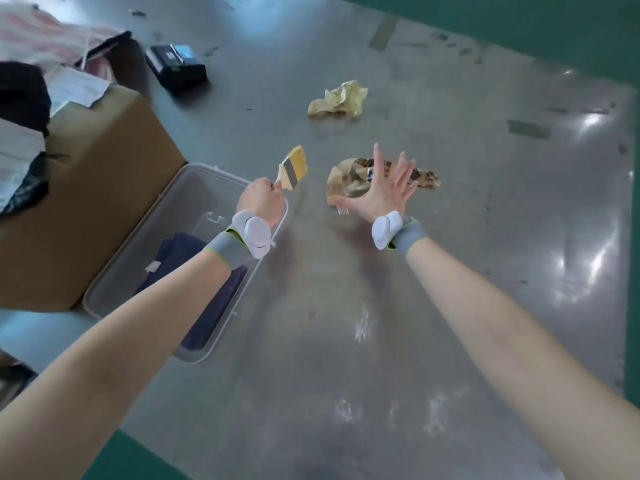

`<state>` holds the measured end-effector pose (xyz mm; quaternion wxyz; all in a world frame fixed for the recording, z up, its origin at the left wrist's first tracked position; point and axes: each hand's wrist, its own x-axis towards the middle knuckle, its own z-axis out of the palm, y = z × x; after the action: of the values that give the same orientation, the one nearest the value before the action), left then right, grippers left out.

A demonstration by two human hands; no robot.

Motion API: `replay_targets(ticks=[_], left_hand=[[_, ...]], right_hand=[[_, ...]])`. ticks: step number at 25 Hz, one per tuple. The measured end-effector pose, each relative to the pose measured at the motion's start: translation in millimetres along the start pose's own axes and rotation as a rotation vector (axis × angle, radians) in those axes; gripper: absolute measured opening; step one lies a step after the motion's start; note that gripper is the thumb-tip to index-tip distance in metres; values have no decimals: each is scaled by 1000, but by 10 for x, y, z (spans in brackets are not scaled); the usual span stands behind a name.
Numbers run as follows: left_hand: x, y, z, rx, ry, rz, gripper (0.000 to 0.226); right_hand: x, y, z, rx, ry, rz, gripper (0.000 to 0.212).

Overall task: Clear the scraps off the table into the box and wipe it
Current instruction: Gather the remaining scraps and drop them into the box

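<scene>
My left hand [260, 201] grips the wooden handle of a flat paintbrush [293, 168], bristles pointing up and away, above the far corner of a clear plastic box [165, 216]. A dark blue cloth [194, 289] lies inside the box. My right hand [382, 188] is spread wide open over a crumpled brown wrapper scrap [349, 178] on the metal table [346, 306]; whether it touches the scrap is unclear. A second crumpled yellowish scrap [337, 100] lies farther back.
A brown cardboard box [90, 188] with papers and dark cloth on top stands left of the plastic box. A small black device [175, 65] sits at the back. Small bits and tape marks dot the tabletop. A green border [519, 26] edges the table.
</scene>
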<state>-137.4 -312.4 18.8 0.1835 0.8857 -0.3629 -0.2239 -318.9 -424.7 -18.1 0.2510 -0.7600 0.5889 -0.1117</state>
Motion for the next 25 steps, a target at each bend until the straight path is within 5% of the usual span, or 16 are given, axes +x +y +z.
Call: replay_targets(ticks=[6,13,21,25], left_hand=[[457,34,23,70,-10,-11,36],[636,228,28,158,41,80,29],[1062,781,37,414,196,252,26],[1488,1031,59,525,241,359,40]], right_hand=[[499,-146,308,-194,-125,35,126],[789,-79,286,-174,33,-11,32],[1106,99,121,-192,-83,-40,30],[1114,101,31,-129,-208,-64,59]])
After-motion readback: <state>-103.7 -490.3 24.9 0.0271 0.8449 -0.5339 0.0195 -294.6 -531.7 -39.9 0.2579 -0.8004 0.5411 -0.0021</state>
